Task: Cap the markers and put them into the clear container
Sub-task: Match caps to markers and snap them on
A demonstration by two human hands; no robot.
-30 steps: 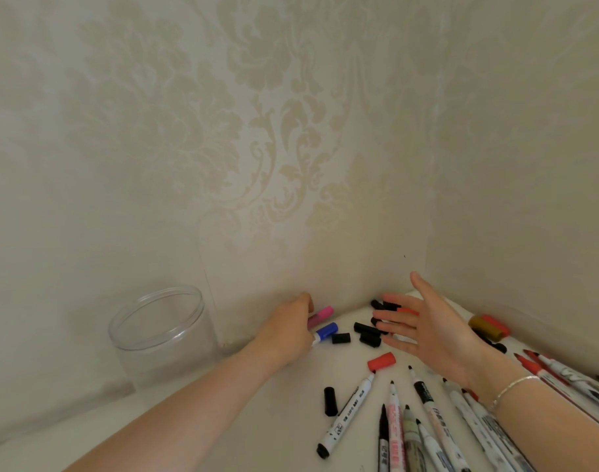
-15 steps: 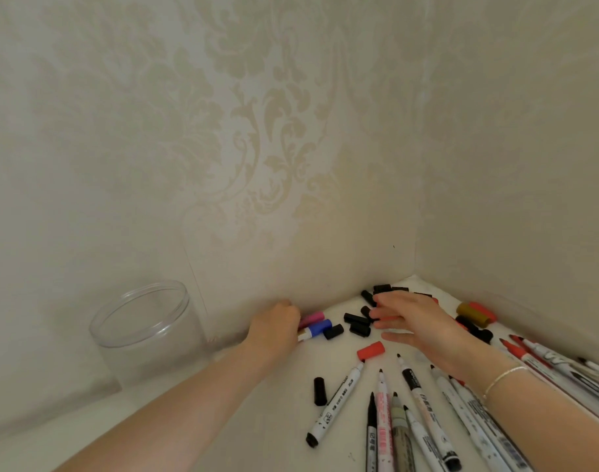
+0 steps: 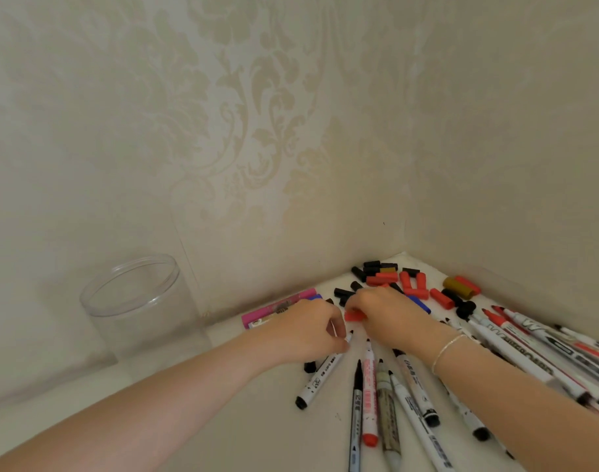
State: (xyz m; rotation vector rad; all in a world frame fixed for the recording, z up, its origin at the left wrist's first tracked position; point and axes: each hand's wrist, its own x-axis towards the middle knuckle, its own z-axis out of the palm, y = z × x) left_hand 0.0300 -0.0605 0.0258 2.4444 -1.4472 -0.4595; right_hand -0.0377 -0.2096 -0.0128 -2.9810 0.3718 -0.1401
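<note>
An uncapped white marker with a black tail lies on the white surface, and my left hand pinches it near its black tip. Just right of that tip, my right hand has its fingertips curled on a loose red cap. The clear container stands upright against the wall to the left, with nothing visible inside. Several more uncapped markers fan out below both hands. A pink marker lies along the wall behind my left hand.
Several loose black and red caps are heaped in the corner where the two papered walls meet, with an olive cap beside them. More markers lie under and beyond my right forearm.
My left hand left the pink and blue markers by the wall and came back onto the white marker. My right hand dropped from the black caps to the red cap.
</note>
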